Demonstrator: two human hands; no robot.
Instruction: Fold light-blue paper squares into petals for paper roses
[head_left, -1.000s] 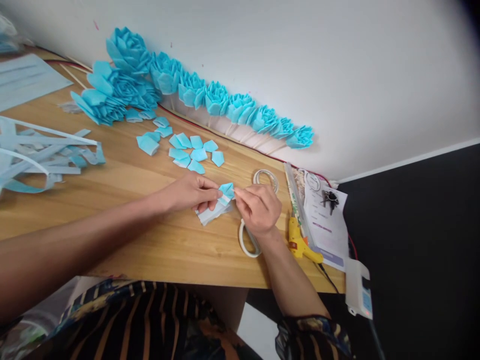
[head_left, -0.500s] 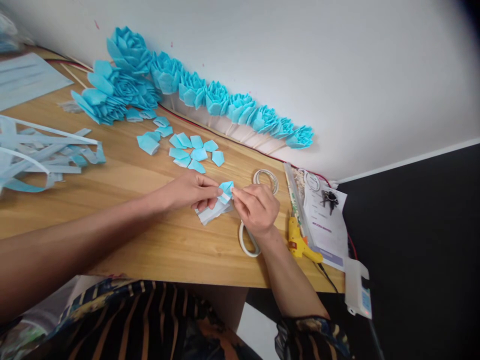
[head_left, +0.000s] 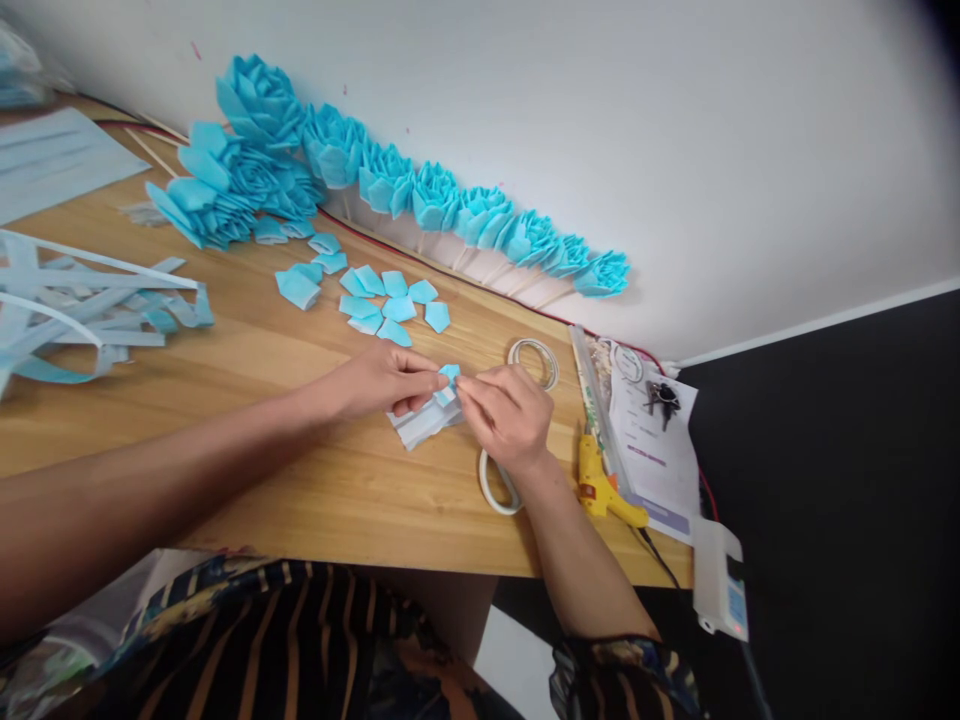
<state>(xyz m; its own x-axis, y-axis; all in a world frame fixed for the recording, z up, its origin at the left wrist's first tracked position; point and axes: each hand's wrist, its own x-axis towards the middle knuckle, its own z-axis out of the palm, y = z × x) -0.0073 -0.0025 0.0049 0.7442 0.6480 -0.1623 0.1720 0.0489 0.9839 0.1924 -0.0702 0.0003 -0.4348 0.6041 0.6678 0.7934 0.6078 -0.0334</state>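
Note:
Between my hands is a small blue folded petal (head_left: 449, 373) of thin, fabric-like sheet. Thumb and finger of my left hand (head_left: 401, 380) pinch its left side. My right hand (head_left: 512, 408) is closed on its right side, fingertips close to the left thumb. Below them, pale strips (head_left: 424, 424) lie on the table, partly covered by the hands. Several finished folded petals (head_left: 397, 309) rest beyond my left hand. A roll of white tape (head_left: 496, 485) lies under my right wrist, and another tape roll (head_left: 534, 362) sits just past the right knuckles.
Blue flowers on sticks (head_left: 435, 197) lean in a row along the wall, with more heaped at left. Cut strips (head_left: 90, 310) and a pale sheet (head_left: 60, 160) cover the left end. At right are a yellow glue gun (head_left: 596, 480), papers (head_left: 645, 440) and keys (head_left: 663, 402).
My right hand has shifted slightly left, closer to the left fingers. The petal between them now looks smaller and more folded over.

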